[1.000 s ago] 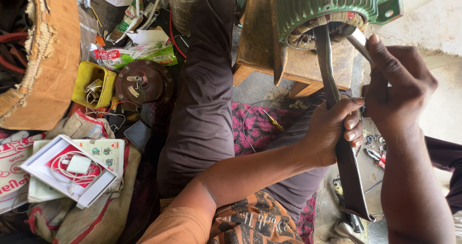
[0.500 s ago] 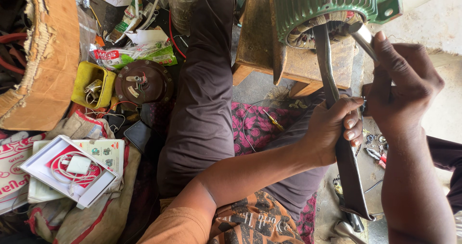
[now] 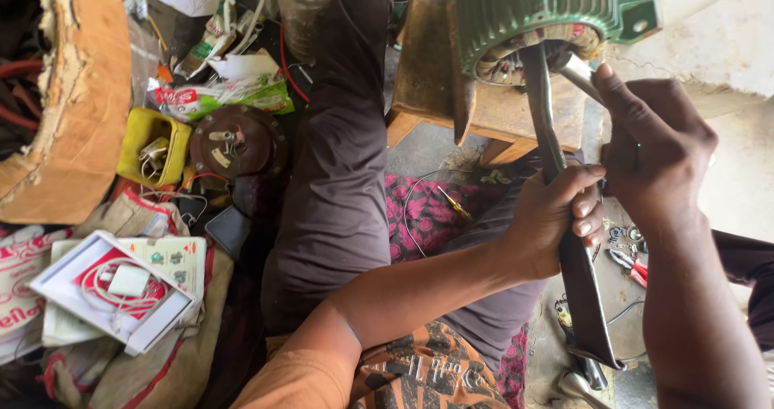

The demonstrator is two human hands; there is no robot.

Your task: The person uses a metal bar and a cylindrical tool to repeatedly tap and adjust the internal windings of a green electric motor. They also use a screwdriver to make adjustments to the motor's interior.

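Observation:
A green finned electric motor housing point(image 3: 548, 10) rests on a low wooden stool point(image 3: 435, 86), its open end showing copper windings. My left hand point(image 3: 556, 215) grips a long flat dark metal bar point(image 3: 584, 296) whose top end goes into the motor's open end. My right hand point(image 3: 653, 151) is closed around a thinner shiny metal tool point(image 3: 576, 74) that also reaches into the windings. My leg in dark trousers point(image 3: 339, 151) stretches out to the left of the stool.
Left of my leg lie a round brown motor cover point(image 3: 238, 141), a yellow container point(image 3: 153, 147), a large cardboard box point(image 3: 68, 94), wrappers, and an open white box with a cable point(image 3: 121, 288). Small red-handled pliers point(image 3: 629, 264) lie on the floor under my hands.
My right hand has shifted slightly left and down on the thin tool. The left hand keeps its grip on the bar, which stays in place.

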